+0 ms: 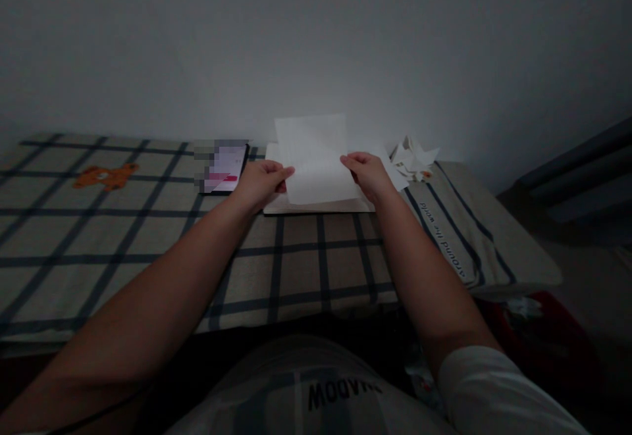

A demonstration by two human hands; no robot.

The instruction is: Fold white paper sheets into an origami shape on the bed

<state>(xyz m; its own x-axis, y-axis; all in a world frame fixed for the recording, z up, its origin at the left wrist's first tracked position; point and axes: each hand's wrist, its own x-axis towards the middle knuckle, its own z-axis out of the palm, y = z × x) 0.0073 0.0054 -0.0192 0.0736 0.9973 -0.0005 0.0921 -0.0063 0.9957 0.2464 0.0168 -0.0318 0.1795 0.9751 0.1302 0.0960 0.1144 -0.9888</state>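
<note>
Item: one thin white sheet of paper (pixel 316 158), held lifted at its two side edges above a flat pale board (pixel 316 206) that lies on a checked beige cloth with dark blue lines (pixel 148 237), which covers the desk. Left hand (pixel 259 181): grip closed on the sheet's left edge, thumb on top, fingers beneath. Right hand (pixel 365 173): grip closed likewise on the right edge. The upper part of the sheet stands up towards the grey wall (pixel 316 40), beyond both grips. Handling, as judged: very light, limp, easily creased or torn; best taken by pinching opposite edges, as shown. Left of the left grip: a dark phone with a lit pink screen (pixel 224 168). Right of the right grip: a small heap of folded white paper pieces (pixel 412 160). Far left: an orange bear motif (pixel 105 176) on the cloth.
</note>
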